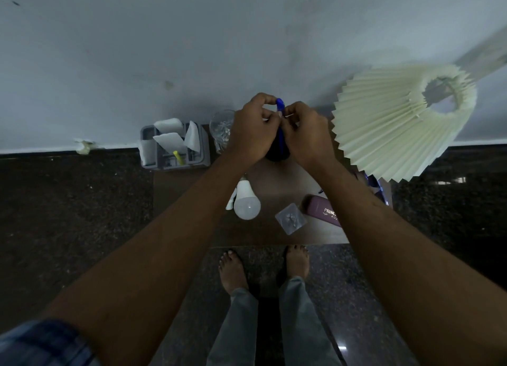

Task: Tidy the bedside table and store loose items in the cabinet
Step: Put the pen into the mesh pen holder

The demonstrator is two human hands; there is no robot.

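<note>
Both my hands are raised over the back of the brown bedside table [192,190], close to the wall. My left hand [253,131] and my right hand [306,135] pinch a blue pen-like object [279,103] between their fingertips. Under them sits a dark round holder [277,154], mostly hidden by my hands. On the table lie a white light bulb [247,199], a clear plastic packet [290,218] with small metal parts, and a purple box [323,210] partly under my right forearm.
A grey organiser [175,146] holding white papers and a yellow marker stands at the table's back left. A glass [220,127] with small metal bits is beside it. A pleated cream lampshade [397,124] overhangs the right side. My bare feet stand on dark stone floor.
</note>
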